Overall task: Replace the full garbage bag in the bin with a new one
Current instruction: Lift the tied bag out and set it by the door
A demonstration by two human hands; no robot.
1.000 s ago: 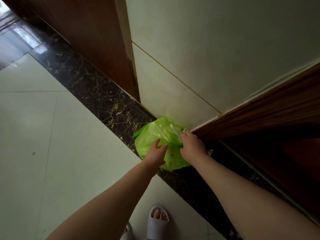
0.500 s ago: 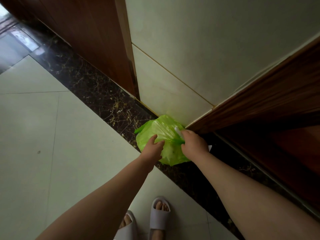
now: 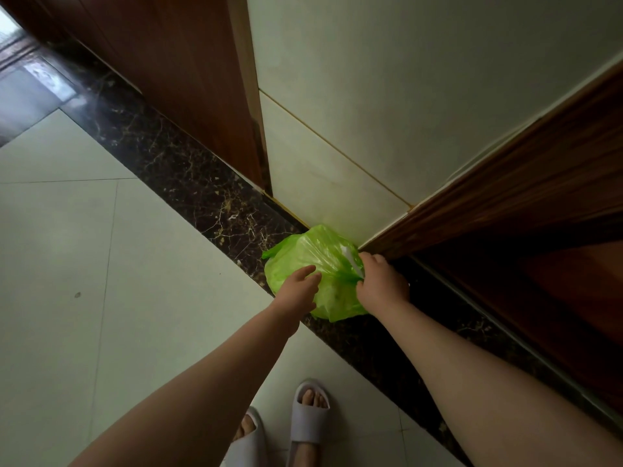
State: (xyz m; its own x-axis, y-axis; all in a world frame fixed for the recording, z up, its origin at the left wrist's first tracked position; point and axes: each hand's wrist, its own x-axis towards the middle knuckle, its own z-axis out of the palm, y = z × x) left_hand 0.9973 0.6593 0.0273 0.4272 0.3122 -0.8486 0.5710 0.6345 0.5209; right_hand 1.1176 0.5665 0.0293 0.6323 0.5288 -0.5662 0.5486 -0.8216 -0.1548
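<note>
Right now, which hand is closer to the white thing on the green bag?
The right hand. It pinches the bag right beside the white bit, near the wall. The left hand is further off, fingers relaxed over the bag's near left side.

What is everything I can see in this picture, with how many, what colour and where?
Garbage bag: one, bright green plastic, on the dark floor strip at the foot of the wall corner.
White piece: one, on the bag's upper right, next to the right hand; too small to identify.
Wall tiles: several, cream, behind the bag.
Wooden panels: two, reddish brown, one upper left, one at right.
Floor border: one strip, dark veined stone, running along the wall.
Floor tiles: several, pale, at left.
Slippers: two, pale grey, on the feet at the bottom edge.
Left hand: one, fingers relaxed, over the bag's left side.
Right hand: one, gripping the bag's gathered top.
</note>
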